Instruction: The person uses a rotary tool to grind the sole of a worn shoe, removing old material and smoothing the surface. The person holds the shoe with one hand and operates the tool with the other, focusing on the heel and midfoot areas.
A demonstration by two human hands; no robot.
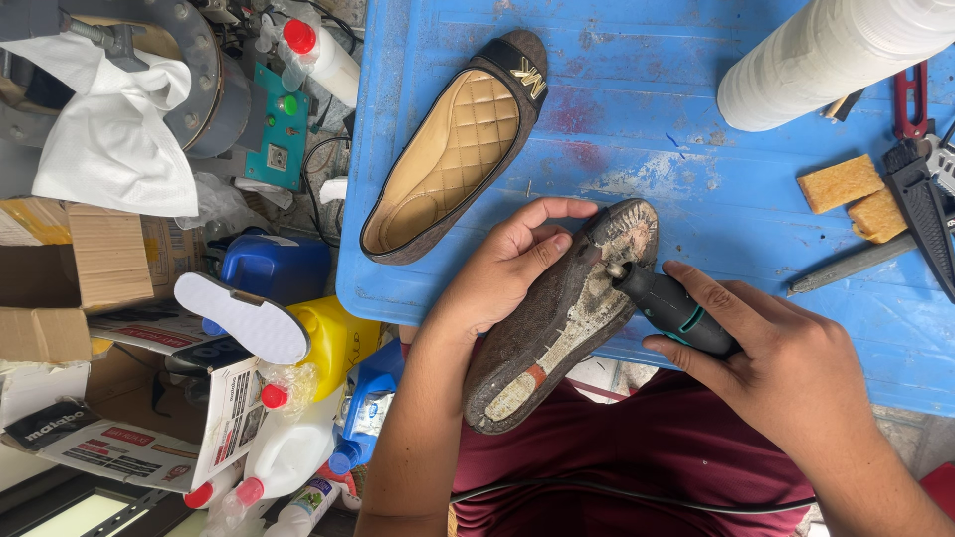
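Far left off the bench [696, 189]: white cloth [114, 119], cardboard boxes, a loose white insole [244, 316], blue and yellow jugs, red-capped bottles. On the blue plastic bench, scuffed and paint-worn, a brown flat shoe [453, 149] lies upright, tan quilted lining showing. Left hand [502, 273] is clenched around the second shoe [557, 318], held sole-up over the lap at the bench's front edge; sole is worn, crusted with pale old glue, patchy and rough. Right hand [786, 373] grips a black-and-teal rotary tool [676, 308], its tip touching the sole near the toe end. Step in hand looks like grinding off old residue; toe area first. Next move, by my read, calls for steady light pressure and working the tip toward the heel. Right side: white roll [826, 50], two yellow sponges [856, 194], hand tools [915, 189].
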